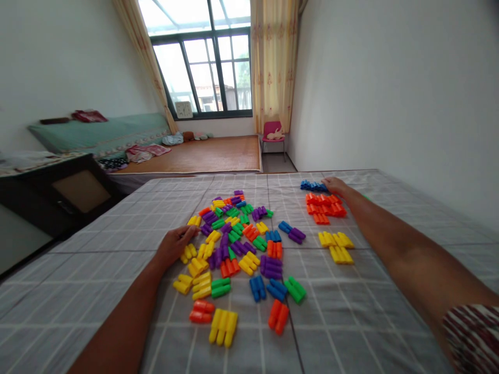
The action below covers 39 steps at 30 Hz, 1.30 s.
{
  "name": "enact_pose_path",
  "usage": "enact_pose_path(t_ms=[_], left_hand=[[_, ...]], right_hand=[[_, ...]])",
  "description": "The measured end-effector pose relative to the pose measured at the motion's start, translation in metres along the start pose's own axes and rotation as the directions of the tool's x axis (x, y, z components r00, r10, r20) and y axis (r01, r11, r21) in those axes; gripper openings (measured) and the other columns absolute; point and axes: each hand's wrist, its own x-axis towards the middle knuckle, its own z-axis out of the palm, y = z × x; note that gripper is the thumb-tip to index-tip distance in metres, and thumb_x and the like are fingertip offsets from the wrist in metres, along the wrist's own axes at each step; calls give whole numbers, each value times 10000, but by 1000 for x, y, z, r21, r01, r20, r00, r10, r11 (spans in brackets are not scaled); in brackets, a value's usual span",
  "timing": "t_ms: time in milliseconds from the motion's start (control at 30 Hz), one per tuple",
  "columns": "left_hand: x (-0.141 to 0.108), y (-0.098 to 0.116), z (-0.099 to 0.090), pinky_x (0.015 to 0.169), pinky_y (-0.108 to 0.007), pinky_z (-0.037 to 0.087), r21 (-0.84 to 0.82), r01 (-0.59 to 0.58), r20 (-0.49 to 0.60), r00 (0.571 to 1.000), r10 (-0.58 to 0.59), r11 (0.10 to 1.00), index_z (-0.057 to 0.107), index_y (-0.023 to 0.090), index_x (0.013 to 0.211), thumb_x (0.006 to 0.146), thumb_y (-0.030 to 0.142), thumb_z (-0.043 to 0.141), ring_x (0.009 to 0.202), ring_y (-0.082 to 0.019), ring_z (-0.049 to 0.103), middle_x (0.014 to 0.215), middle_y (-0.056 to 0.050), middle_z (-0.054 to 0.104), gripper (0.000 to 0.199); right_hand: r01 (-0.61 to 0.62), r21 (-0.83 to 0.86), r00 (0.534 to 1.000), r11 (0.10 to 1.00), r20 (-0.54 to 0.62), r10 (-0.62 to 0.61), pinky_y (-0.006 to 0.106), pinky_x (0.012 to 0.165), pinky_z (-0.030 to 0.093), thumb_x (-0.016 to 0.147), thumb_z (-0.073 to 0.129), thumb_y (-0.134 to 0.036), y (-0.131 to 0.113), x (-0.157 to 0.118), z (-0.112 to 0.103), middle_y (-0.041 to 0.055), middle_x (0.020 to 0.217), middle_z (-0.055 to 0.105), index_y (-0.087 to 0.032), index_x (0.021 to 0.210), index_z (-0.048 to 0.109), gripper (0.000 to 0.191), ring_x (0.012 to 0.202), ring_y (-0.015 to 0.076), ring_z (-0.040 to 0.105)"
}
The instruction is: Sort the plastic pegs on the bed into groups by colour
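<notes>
A mixed pile of plastic bullet-shaped building blocks [234,235], in yellow, purple, green, orange and blue, lies on the grey checked cloth [327,311]. My left hand [180,244] rests at the pile's left edge, fingers bent and drawn together beside yellow blocks [189,253]. What its fingertips hold, if anything, is hidden. My right arm reaches to the far right. There my right hand [336,185] has its fingers closed at the right end of a row of blue blocks [313,186]. Orange blocks [325,205] sit in rows just nearer, and yellow blocks [336,246] nearer still.
Loose blocks lie in front of the pile, among them a yellow block [223,327] and an orange block [278,316]. Behind the cloth are a brown mat-covered bed [210,153] and a pink chair [272,130]. A dark cabinet [58,192] stands left; a white wall [397,93] rises right.
</notes>
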Motion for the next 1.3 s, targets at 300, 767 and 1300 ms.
enact_pose_path(t_ms=[300, 767, 1300], left_hand=[[1, -4, 6, 659, -249, 450, 35, -40, -4, 999, 40, 999, 752, 152, 935, 822, 664, 401, 762, -201, 641, 839, -36, 740, 631], [-4, -2, 8, 570, -252, 356, 98, -128, 14, 992, 127, 987, 737, 129, 882, 857, 567, 367, 634, -159, 562, 720, -29, 685, 574], [-3, -4, 8, 588, -248, 383, 83, -102, 21, 995, 100, 991, 735, 138, 914, 854, 594, 365, 671, -170, 583, 770, -33, 709, 590]], right_hand=[[555, 44, 813, 830, -240, -531, 343, 925, 431, 923, 398, -327, -130, -61, -26, 126, 1106, 693, -136, 1119, 666, 383, 948, 225, 634], [547, -2, 630, 837, 659, -410, 230, 578, 440, 716, 683, -575, -201, -130, -23, 44, 746, 716, -172, 901, 686, 444, 637, 148, 634], [649, 289, 534, 704, 486, -692, 254, 655, 446, 637, 752, -534, -202, -180, -17, 38, 878, 687, -188, 895, 676, 439, 782, 180, 616]])
